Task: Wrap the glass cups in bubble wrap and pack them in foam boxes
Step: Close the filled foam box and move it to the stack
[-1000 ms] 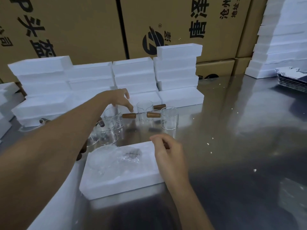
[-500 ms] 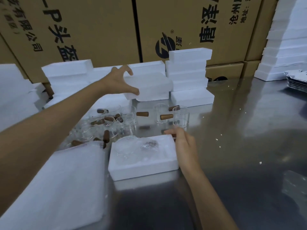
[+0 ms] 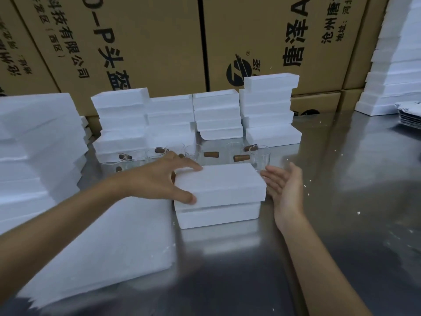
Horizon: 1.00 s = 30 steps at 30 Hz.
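Gripping the left end of a foam lid (image 3: 222,182), the fingers (image 3: 185,166) and thumb of the left hand (image 3: 157,179) are curled round its edge. The right hand (image 3: 284,190) is held open, palm toward the lid's right end, just beside it and holding nothing. The lid, which half a second ago was held up by the foam stacks (image 3: 216,115) at the tabletop's far edge, is now set on the foam box (image 3: 218,214) near the middle of the tabletop (image 3: 341,201), slightly askew. The wrapped cup seen earlier in the box is thereby hidden. This box is judged nearly closed. Unwrapped glass cups (image 3: 259,156) with wooden handles are left standing just behind it.
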{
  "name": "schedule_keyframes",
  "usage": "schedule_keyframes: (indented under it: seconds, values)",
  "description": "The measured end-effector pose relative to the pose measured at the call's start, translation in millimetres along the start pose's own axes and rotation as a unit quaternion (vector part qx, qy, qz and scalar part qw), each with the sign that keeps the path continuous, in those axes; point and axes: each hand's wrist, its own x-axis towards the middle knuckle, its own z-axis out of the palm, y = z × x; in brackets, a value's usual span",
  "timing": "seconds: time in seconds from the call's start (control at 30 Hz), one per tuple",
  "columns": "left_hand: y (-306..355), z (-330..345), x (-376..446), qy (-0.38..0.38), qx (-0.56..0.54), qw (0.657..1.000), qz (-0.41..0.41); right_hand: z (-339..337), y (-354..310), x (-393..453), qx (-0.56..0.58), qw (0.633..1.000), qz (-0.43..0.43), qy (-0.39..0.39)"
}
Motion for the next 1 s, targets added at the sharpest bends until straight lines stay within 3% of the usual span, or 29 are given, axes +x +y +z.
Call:
schedule_keyframes:
  seconds: [0.17,0.3,0.37,0.6,0.7,0.77,0.83,0.93,1.0]
  values:
    - [-10,18,-6,0.025,-0.038,0.999,0.003,3,-2,-6,-0.083,0.996,0.013,-0.037]
    - [-8,26,-6,0.057,-0.050,0.997,0.012,-1,-2,-14,-0.266,0.950,0.027,-0.160]
    - [-7,29,-9,0.066,-0.057,0.996,0.012,-5,-2,-19,-0.300,0.936,0.021,-0.180]
    - [-7,39,-14,0.099,-0.076,0.992,-0.006,-3,-4,-28,-0.265,0.948,0.010,-0.178]
    - [-8,41,-18,0.105,-0.102,0.989,-0.019,2,-2,-37,-0.271,0.951,-0.129,-0.073]
    - [-8,44,-20,0.113,-0.120,0.986,-0.023,7,-2,-45,-0.371,0.873,-0.317,0.003]
    - [-3,49,-17,0.118,-0.150,0.981,-0.029,14,-1,-61,-0.474,0.762,-0.439,-0.033]
    - [10,59,-5,0.118,-0.185,0.976,-0.006,14,8,-87,-0.607,0.631,-0.457,-0.158]
    - [27,64,8,0.103,-0.187,0.977,0.018,4,12,-94,-0.666,0.574,-0.457,-0.138]
